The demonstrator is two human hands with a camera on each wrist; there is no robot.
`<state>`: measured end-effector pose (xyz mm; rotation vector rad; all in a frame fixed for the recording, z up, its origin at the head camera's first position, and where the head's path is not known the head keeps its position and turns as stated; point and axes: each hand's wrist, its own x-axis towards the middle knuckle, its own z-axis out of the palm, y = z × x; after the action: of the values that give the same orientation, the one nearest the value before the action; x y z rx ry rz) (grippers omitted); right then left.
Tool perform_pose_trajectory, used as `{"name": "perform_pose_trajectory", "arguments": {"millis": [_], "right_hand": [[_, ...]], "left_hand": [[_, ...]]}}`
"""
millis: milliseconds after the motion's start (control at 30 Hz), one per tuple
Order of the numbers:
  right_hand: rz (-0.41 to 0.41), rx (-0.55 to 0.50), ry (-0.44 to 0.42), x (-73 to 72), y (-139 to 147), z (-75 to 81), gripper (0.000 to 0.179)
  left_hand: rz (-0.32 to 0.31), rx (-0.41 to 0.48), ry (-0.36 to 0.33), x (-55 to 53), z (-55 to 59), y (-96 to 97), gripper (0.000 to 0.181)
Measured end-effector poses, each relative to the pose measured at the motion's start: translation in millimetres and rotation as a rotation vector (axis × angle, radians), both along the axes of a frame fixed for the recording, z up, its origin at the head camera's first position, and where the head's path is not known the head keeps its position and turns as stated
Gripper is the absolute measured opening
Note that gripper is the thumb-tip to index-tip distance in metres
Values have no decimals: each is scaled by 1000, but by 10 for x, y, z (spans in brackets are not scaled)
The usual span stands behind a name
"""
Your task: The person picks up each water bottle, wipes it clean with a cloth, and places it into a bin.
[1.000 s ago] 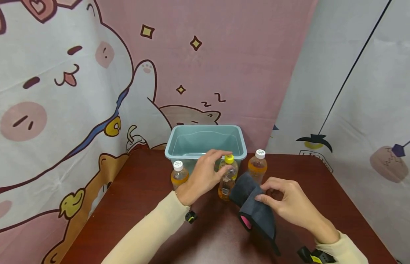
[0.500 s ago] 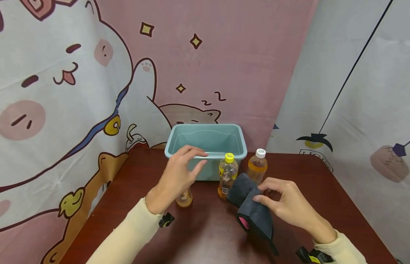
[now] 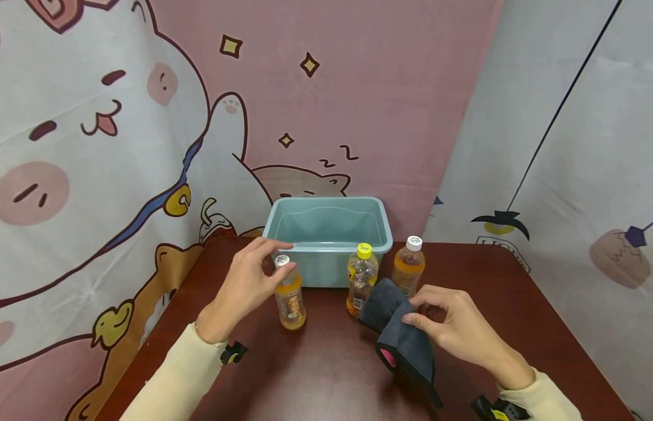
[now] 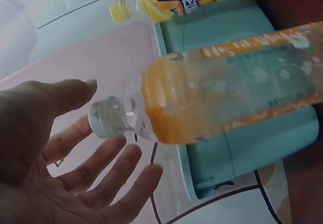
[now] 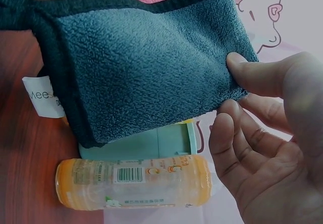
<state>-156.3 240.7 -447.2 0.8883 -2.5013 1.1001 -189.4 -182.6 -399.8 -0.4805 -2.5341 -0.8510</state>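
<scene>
My left hand (image 3: 247,286) is beside the white cap of the left bottle (image 3: 292,304), which stands upright with orange drink print on it. In the left wrist view the thumb and spread fingers lie on either side of the white cap (image 4: 107,118), with a gap between thumb and cap. My right hand (image 3: 458,321) pinches a dark grey cloth (image 3: 405,339) with black edging and a pink inside. In the right wrist view a white tag (image 5: 44,97) hangs from the cloth's edge. The cloth covers part of the bottles behind it.
A yellow-capped bottle (image 3: 362,275) and another white-capped bottle (image 3: 408,266) stand at centre and right. Behind them a light blue plastic bin (image 3: 326,266) sits against the printed backdrop (image 3: 379,105). All stand on a dark red-brown table (image 3: 315,368).
My left hand has moved left, from the yellow-capped bottle's top to the left bottle's cap. My right hand keeps the cloth in nearly the same place.
</scene>
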Motion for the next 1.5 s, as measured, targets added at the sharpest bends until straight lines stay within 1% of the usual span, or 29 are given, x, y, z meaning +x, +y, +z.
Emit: {"name": "perform_pose_trajectory", "arguments": {"millis": [233,367,533,700,833,1067,1167,1267,1400,1500], "right_hand": [[-2,5,-15,9,-11,-17,31],[8,6,-14,6,-22,-27,31],[31,-3,-1,-9,-51,-21,31],[48,-10,11,-8,-101,0,29],[43,-7,11,-6,-126,-4,28],[48,7,15,-3,-198,-8,25],[58,0,31,-3,-247,3,25],[74,-17,38,-4,-310,17,26],[105,-40,48,4,-407,24,26],[106,-63,67,12,-475,16,26]], "left_hand": [[-51,46,-49,-1,-88,-84,39],[-86,75,-61,6,-101,-63,39],[-131,84,-62,37,-101,13,42],[-164,65,-50,106,-77,119,43],[-212,66,-49,164,-79,218,42],[-334,92,-22,249,-101,428,40],[-389,116,-18,277,-105,534,38],[-429,129,-13,297,-112,635,38],[-458,130,-14,322,-123,745,40],[-466,121,-7,336,-128,803,40]]}}
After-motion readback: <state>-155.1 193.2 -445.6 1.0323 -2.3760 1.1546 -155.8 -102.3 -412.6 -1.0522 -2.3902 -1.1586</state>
